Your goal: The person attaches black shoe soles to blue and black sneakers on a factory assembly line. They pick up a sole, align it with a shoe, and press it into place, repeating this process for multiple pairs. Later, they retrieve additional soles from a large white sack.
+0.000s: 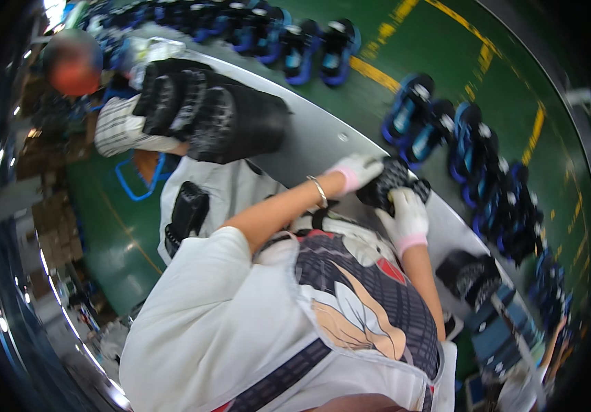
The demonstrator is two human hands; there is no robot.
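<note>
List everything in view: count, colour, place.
Bench: one, grey, diagonal, centre.
Textured piece: count unclear, black, bench middle.
Stacked pieces: several, black, bench left.
Other pieces: one or more, black, bench right.
Shoe-like items: many, blue and black, beyond bench.
Floor: one, green, around bench.
Frame: one, blue, left floor.
Boxes: several, brown, far left.
Sleeve: one, white checked, upper left.
Apron: one, patterned dark, on wearer.
Left hand: one, white-gloved, at textured piece.
Right hand: one, white-gloved, at textured piece.
</note>
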